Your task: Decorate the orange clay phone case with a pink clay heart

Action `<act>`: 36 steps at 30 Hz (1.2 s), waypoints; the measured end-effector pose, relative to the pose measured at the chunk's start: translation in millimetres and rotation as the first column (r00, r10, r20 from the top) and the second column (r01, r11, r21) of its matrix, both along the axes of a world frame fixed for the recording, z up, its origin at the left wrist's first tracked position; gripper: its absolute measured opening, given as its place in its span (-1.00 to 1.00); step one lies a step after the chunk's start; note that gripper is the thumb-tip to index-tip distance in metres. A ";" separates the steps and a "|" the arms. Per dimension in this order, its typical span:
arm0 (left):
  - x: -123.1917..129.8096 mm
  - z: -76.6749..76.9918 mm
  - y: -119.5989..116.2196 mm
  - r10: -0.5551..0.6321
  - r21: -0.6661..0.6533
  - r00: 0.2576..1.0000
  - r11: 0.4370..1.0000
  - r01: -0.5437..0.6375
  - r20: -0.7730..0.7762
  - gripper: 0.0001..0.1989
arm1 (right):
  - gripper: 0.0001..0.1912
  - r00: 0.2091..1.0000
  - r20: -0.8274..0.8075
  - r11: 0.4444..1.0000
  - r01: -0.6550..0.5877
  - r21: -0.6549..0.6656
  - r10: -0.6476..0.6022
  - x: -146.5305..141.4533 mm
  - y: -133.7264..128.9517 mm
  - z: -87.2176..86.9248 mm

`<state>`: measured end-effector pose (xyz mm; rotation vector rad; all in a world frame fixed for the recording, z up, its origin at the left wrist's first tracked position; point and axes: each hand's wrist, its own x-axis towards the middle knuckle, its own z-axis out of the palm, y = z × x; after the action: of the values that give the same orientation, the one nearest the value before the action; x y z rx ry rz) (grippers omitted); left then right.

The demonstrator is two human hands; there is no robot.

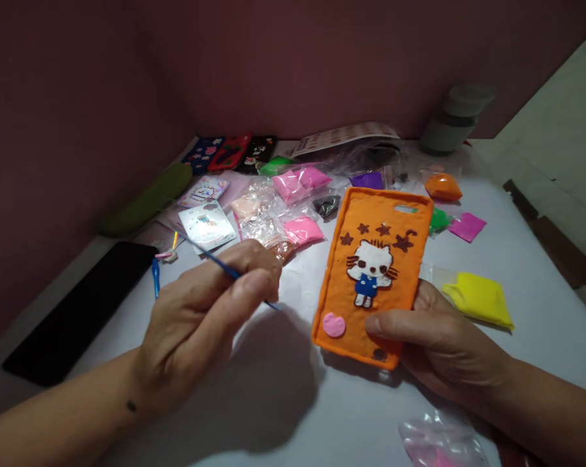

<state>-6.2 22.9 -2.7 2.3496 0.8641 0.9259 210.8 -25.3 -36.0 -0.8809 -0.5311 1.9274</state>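
One blue tool (228, 267) tight in left hand (205, 305), tip clear of orange case (372, 284) with right edge firm in right hand (446, 340).

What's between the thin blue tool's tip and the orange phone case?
In the head view, just white tabletop shows between the thin blue tool's tip and the orange phone case.

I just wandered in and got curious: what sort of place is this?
Probably a craft table: coloured packets lie about, the left hand holds a thin blue tool, and the right hand a decorated orange case.
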 end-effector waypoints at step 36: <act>15.5 -10.2 6.8 0.307 -0.751 0.719 0.489 0.443 0.624 -0.85 | -0.40 0.995 0.053 0.984 -0.095 0.148 0.088 27.3 15.9 53.3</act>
<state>9.4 29.7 -12.9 0.9558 0.6353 0.9028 238.1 -9.3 17.3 -0.8182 -0.7465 1.9246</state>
